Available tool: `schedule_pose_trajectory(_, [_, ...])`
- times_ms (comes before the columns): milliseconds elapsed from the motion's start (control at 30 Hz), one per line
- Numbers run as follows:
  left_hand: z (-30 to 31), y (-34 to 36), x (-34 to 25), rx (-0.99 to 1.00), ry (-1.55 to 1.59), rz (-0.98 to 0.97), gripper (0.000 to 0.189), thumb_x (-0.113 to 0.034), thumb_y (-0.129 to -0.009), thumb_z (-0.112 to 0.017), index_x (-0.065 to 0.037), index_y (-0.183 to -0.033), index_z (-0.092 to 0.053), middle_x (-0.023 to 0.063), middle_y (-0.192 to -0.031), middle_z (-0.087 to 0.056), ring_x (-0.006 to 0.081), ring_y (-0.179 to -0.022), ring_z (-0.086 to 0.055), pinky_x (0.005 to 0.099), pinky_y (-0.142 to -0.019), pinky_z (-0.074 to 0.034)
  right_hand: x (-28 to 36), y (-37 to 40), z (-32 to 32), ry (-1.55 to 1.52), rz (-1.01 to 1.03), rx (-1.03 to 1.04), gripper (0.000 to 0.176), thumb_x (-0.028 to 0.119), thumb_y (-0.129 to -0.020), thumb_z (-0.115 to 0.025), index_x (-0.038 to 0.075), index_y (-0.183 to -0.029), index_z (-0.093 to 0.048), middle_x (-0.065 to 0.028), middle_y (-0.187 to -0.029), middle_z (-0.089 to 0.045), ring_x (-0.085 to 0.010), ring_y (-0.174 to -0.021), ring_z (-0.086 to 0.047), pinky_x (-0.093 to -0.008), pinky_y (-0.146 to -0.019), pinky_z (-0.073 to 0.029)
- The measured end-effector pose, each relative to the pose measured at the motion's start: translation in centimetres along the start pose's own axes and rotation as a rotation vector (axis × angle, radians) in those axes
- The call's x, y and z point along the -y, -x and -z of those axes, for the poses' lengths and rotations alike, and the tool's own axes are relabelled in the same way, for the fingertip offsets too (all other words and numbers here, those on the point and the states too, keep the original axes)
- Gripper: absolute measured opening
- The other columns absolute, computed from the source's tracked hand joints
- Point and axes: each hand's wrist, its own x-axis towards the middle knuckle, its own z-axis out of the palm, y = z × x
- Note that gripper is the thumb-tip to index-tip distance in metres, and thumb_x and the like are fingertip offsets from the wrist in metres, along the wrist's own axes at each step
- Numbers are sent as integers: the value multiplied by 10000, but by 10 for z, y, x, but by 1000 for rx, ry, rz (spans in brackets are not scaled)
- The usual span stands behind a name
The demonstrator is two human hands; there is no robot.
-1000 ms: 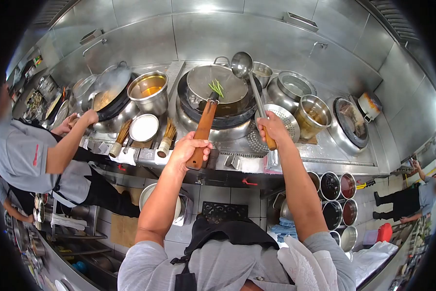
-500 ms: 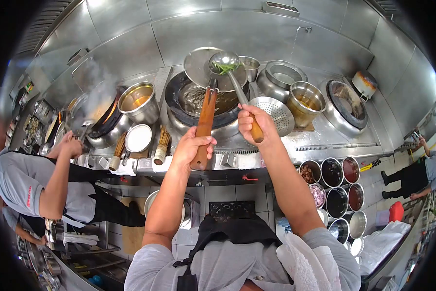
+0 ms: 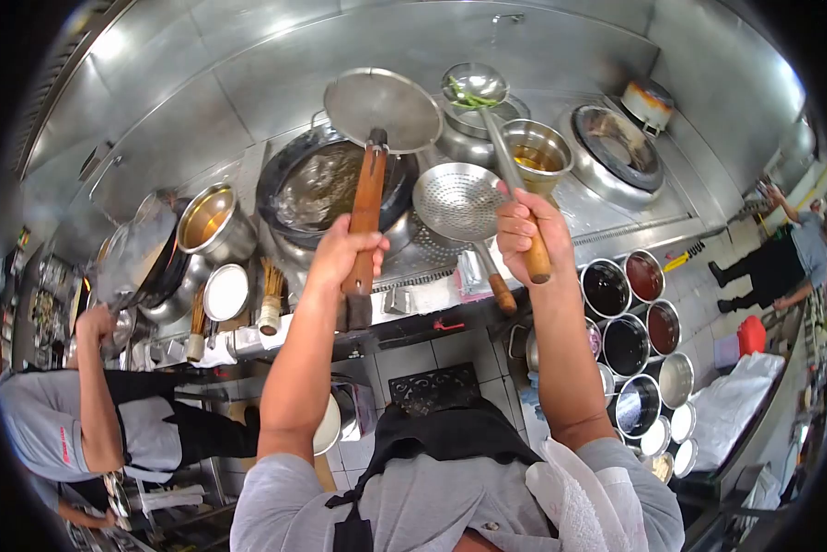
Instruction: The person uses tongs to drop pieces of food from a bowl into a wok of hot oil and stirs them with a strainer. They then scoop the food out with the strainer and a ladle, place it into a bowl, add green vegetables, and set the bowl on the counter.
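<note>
My left hand (image 3: 347, 259) is closed round the wooden handle of a mesh strainer (image 3: 383, 109), whose round screen is raised over the wok's far right side. The wok (image 3: 317, 189) below holds dark, shiny liquid. In my right hand (image 3: 535, 230) is the wooden grip of a ladle (image 3: 505, 152). Green vegetable pieces (image 3: 471, 96) lie in the ladle's bowl, above a lidded-looking metal pot (image 3: 468, 140) at the back. Between my hands a perforated skimmer (image 3: 459, 202) rests on the stove top, its wooden handle (image 3: 501, 293) jutting past the front edge.
A pot of amber liquid (image 3: 531, 158) stands right of the skimmer, another pot (image 3: 213, 224) left of the wok. Bamboo brushes (image 3: 271, 299) and a white bowl (image 3: 225, 292) line the front. Several sauce containers (image 3: 625, 342) stand lower right. A co-worker (image 3: 100, 414) works at left.
The ladle with the green pieces has moved right, away from the strainer and wok. The strainer's screen now shows unobstructed. My view has swung to the right.
</note>
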Motion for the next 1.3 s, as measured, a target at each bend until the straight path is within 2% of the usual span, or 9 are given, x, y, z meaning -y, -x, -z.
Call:
schedule_pose_trajectory(300, [-77, -172, -26, -75, -1339, -142, 273, -93, -813, -454, 6, -1035, -579, 133, -636, -598, 231, -504, -603, 370, -455, -468, 49, 91, 22, 172, 342, -238, 143, 136, -936, -543, 83, -1068, -536, 1, -676, -478, -90, -477, -441, -235, -392, -369])
schedule_pose_trajectory(467, [-106, -150, -11, -128, -758, -217, 221, -80, -801, -517, 7, -992, -586, 127, -696, -618, 209, -502, -595, 349, -442, -472, 66, 142, 44, 134, 402, -230, 198, 142, -973, -487, 77, -1152, -543, 0, -678, -467, -88, -471, -424, -233, -376, -342])
schedule_pose_trajectory(700, [-192, -100, 47, 156, 46, -39, 270, -80, -901, -543, -2, -1152, -477, 137, -844, -639, 165, -578, -591, 301, -479, -518, 77, 157, 45, 161, 411, -277, 194, 138, -968, -487, 94, -1151, -535, -1, -684, -466, -83, -467, -419, -229, -371, -344])
schedule_pose_trajectory(967, [-287, -73, 144, 76, 341, 38, 264, -144, -896, -587, -25, -1122, -520, 95, -848, -641, 156, -624, -604, 284, -556, -525, 44, 148, 15, 242, 148, -287, 218, 133, -967, -481, 110, -1184, -488, -11, -677, -442, -89, -432, -395, -235, -341, -335])
schedule_pose_trajectory(1033, [-286, -85, 171, 225, 357, -54, 311, -195, -871, -639, -44, -1113, -516, 81, -864, -638, 166, -676, -617, 286, -575, -522, 35, 152, 12, 254, 30, -251, 303, 120, -963, -474, 110, -1265, -461, -10, -666, -434, -85, -423, -393, -238, -332, -333])
schedule_pose_trajectory(1067, [-276, -78, 169, 330, 249, 13, 414, -220, -862, -662, -32, -1185, -483, 99, -944, -625, 168, -732, -619, 287, -612, -528, 31, 155, 14, 277, -36, -232, 334, 115, -961, -472, 110, -1294, -448, -10, -663, -431, -84, -421, -392, -239, -330, -334])
schedule_pose_trajectory(1133, [-267, -39, 176, 178, 91, -35, 738, -258, -846, -717, -25, -1414, -308, 144, -1187, -531, 157, -868, -599, 285, -713, -525, 20, 159, 17, 290, -178, -183, 436, 100, -954, -468, 112, -1383, -393, -10, -661, -429, -82, -413, -389, -241, -329, -339])
schedule_pose_trajectory(1233, [-252, 16, 210, -58, 189, -268, 661, -236, -858, -714, -13, -1378, -371, 49, -940, -627, 144, -939, -590, 286, -817, -503, -2, 167, 15, 394, -398, -159, 514, 97, -942, -506, 111, -1426, -335, -22, -660, -421, -95, -400, -392, -253, -335, -353])
schedule_pose_trajectory(1300, [-212, 59, 246, 129, 109, -296, 561, -246, -872, -695, -46, -1341, -459, 40, -967, -661, 154, -937, -606, 289, -830, -501, -15, 173, 14, 415, -561, -97, 530, 98, -940, -517, 109, -1432, -319, -25, -661, -418, -98, -402, -396, -252, -345, -358])
